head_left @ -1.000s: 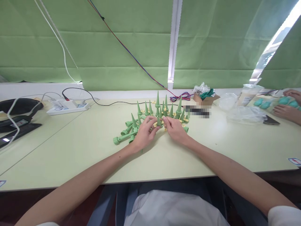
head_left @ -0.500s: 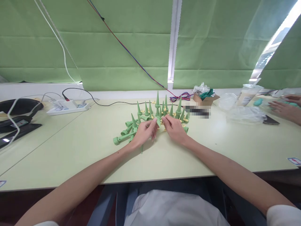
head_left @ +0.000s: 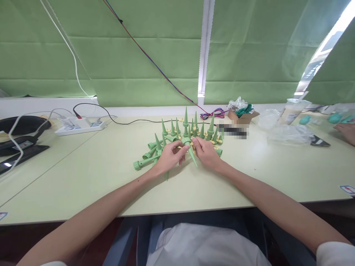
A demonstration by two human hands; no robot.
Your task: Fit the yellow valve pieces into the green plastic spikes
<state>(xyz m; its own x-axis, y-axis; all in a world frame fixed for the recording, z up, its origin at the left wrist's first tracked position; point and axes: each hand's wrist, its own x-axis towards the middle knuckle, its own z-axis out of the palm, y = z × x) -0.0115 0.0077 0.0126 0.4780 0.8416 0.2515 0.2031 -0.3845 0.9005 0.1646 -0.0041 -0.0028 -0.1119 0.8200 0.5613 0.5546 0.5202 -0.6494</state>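
Between my hands a green plant watering spike [head_left: 192,155] points its tip down toward me. My left hand [head_left: 172,155] is closed, thumb and fingers gripping this spike near its wide collar. My right hand [head_left: 205,152] is closed in a pinch at the spike's right side, by a small yellow part; its fingertips partly hide what they pinch. Behind them stand several more green spikes [head_left: 186,120], upright with yellow valves. Other spikes [head_left: 144,162] lie on their sides to the left of my left hand.
A white power strip [head_left: 80,127] and a black headset [head_left: 24,127] lie at left. At right are a small cardboard box [head_left: 240,117], a drink cup [head_left: 290,111], crumpled clear plastic [head_left: 291,135] and a phone [head_left: 319,141]. Another person's hand [head_left: 346,131] rests at the far right.
The held spike has turned so its long tip now shows, pointing down between my hands. My hands stay nearly in place. The other person's hand has moved right.
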